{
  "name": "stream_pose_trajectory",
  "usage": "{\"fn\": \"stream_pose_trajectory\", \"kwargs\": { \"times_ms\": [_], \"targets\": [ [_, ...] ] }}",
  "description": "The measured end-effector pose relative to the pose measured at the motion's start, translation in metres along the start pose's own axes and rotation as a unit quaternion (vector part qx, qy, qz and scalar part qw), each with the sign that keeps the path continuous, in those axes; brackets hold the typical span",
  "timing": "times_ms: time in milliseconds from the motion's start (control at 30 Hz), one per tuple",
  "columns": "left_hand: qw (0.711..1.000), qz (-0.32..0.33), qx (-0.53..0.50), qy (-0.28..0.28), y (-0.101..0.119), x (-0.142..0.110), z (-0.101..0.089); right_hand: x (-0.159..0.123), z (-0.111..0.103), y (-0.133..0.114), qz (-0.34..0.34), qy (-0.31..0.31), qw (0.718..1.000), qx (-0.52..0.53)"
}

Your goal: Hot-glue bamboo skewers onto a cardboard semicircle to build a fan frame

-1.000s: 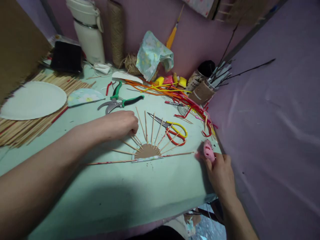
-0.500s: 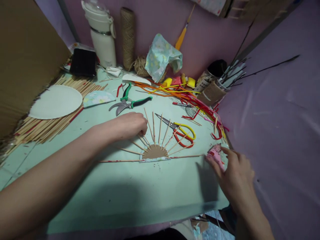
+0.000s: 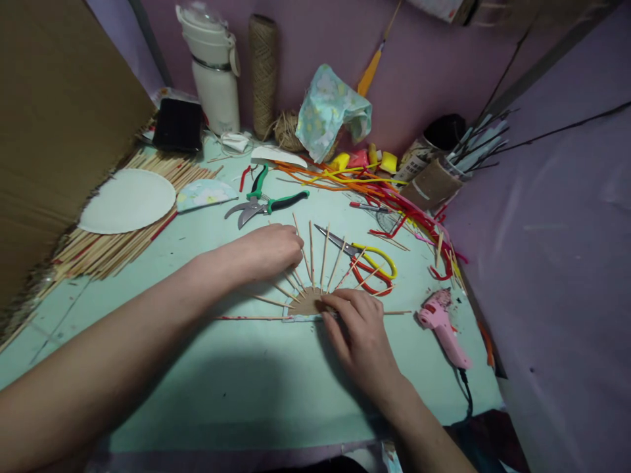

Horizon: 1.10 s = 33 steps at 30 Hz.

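Note:
Thin wooden sticks (image 3: 324, 259) fan out from a small cardboard half-circle (image 3: 302, 305) with a floral fabric edge, lying flat on the table. My left hand (image 3: 276, 251) is closed at the fan's upper left, its fingertips around a wooden stick. From the right, my right hand (image 3: 359, 322) rests over the half-circle, thumb at the straight edge and fingers on top, covering its right part. A pink glue gun (image 3: 446, 332) lies on the table to the right of that hand. Scissors (image 3: 372, 266) with yellow and red handles lie just behind the fan, partly under the stick tips.
Green-handled pruning shears (image 3: 263, 205) lie behind my left hand. At left, a white oval piece (image 3: 127, 202) rests on a pile of sticks (image 3: 106, 253). Colourful pipe cleaners (image 3: 340, 176), a white bottle (image 3: 214, 85) and a twine spool (image 3: 263, 79) line the back.
My right hand has let go of the glue gun, leaving it on the table, and has moved left onto the cardboard half-circle. My left hand stays at the sticks.

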State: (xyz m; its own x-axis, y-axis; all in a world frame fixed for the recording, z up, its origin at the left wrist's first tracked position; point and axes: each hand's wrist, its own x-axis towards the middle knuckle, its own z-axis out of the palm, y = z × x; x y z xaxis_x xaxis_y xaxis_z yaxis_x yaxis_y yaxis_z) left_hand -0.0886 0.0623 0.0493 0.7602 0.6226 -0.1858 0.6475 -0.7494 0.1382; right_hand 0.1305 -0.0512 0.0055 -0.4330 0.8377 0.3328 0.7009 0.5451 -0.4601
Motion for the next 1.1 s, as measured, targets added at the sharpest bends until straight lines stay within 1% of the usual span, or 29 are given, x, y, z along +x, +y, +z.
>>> {"fn": "stream_pose_trajectory", "kwargs": {
  "times_ms": [200,367,567,700,867,1100],
  "targets": [
    [0.999,-0.006,0.031,0.002,0.005,0.0,0.001,0.002,0.008,0.001,-0.016,0.012,1.0,0.017],
    [0.998,0.0,0.056,0.036,0.004,-0.005,0.009,0.001,0.008,-0.001,-0.035,0.005,0.999,0.016],
    [0.995,0.008,0.077,0.057,0.003,-0.011,0.018,-0.001,0.01,-0.001,-0.046,0.002,0.999,0.026],
    [0.994,0.018,0.082,0.073,0.003,-0.013,0.021,-0.001,0.01,0.0,-0.044,0.004,0.999,0.023],
    [0.991,0.011,0.088,0.096,0.003,-0.014,0.021,-0.002,0.011,0.0,-0.043,-0.003,0.999,0.018],
    [0.99,0.016,0.079,0.114,0.002,-0.012,0.025,-0.002,0.013,0.001,-0.04,0.0,0.999,0.011]
  ]
}}
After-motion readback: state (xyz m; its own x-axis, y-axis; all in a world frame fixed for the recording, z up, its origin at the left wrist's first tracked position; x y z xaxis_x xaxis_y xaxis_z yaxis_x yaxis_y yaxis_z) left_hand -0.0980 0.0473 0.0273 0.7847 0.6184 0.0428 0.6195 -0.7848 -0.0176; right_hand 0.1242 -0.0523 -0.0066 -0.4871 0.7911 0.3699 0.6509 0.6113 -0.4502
